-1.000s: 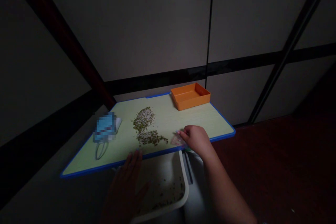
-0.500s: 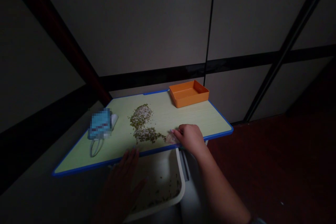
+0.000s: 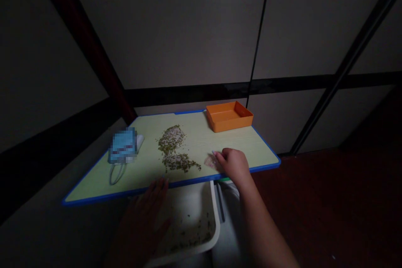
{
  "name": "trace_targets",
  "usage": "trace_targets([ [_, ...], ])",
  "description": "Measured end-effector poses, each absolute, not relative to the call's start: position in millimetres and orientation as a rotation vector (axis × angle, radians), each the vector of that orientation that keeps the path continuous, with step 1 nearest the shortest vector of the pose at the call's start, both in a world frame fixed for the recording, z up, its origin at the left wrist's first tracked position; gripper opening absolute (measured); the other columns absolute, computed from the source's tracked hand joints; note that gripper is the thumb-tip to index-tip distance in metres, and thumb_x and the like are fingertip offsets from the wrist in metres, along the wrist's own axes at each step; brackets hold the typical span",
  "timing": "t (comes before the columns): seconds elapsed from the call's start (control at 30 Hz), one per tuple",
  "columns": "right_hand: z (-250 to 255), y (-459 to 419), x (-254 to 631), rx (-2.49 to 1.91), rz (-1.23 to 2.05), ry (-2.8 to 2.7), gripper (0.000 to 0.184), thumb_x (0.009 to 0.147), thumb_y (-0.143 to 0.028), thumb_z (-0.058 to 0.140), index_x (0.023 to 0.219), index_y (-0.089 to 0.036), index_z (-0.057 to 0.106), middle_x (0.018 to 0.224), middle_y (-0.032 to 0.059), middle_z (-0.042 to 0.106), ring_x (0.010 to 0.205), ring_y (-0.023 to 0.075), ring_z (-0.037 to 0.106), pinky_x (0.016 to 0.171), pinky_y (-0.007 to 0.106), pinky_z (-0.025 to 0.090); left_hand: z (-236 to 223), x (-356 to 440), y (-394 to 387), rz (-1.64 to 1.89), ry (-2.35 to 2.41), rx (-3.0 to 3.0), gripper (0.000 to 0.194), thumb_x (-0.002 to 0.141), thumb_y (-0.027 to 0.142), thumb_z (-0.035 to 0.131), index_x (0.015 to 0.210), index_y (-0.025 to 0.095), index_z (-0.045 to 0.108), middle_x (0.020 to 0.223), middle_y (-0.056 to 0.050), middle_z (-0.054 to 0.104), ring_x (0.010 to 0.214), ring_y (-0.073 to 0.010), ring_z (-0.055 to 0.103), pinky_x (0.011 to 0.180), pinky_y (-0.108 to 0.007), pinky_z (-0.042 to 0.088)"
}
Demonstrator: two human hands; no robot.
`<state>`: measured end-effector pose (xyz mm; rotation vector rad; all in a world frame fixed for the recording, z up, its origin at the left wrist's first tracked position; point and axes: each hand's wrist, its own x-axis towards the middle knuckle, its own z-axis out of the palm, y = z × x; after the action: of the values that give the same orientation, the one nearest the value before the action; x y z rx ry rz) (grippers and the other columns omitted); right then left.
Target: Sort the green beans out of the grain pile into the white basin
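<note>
Dark green grains mixed with pale ones lie in two joined heaps [image 3: 172, 139] on the pale yellow tabletop [image 3: 191, 121], with a short trail running right. My right hand [image 3: 234, 163] is closed near the front edge, thumb and forefinger together. Just left of and under its fingers is a pale pinkish patch [image 3: 212, 162]; whether it is fine grains or a thin sheet, I cannot tell. In shadow, my left hand [image 3: 149, 207] is open, fingers stretched towards the table's front edge. It is over a white bin [image 3: 216, 217], which has dark grains scattered inside.
An orange open tray [image 3: 230, 123] stands at the back right of the table. A blurred-out blue item [image 3: 124, 144] with a looped cord [image 3: 116, 173] lies at the left. A blue rim [image 3: 279, 162] edges the tabletop. Wall panels [image 3: 188, 29] rise behind.
My right hand has shifted slightly right, and a gap now shows between the grain trail and the pinkish patch. My left hand stays near the front edge. The view has tilted a little.
</note>
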<state>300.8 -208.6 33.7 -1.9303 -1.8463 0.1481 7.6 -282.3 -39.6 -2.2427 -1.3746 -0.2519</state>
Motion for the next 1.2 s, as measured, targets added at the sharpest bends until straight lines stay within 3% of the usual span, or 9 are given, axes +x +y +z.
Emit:
trace_targets([
  [0.23, 24, -205, 307, -1.856, 0.172, -1.835, 0.046, 0.091, -0.050, 0.045, 0.062, -0.020, 0.064, 0.063, 0.0046, 0.069, 0.056, 0.0136, 0.053, 0.053, 0.028, 0.021, -40, 13, -284, -0.254, -1.391, -2.225, 0.084, 0.085, 0.052, 0.043, 0.152, 0.019, 0.005, 0.150, -0.010, 0.039, 0.133, -0.0284, 0.045, 0.097, -0.043, 0.041],
  [1.2, 38, -215, 282, -1.940, 0.112, -1.927, 0.040, 0.092, -0.047, 0.046, 0.075, -0.021, 0.071, 0.079, 0.0073, 0.075, 0.072, 0.0179, 0.065, 0.062, 0.029, 0.026, -46, 8, -287, -0.268, -1.374, -2.243, 0.081, 0.086, 0.054, 0.041, 0.152, 0.020, 0.008, 0.151, -0.009, 0.037, 0.136, -0.0279, 0.040, 0.100, -0.043, 0.038],
])
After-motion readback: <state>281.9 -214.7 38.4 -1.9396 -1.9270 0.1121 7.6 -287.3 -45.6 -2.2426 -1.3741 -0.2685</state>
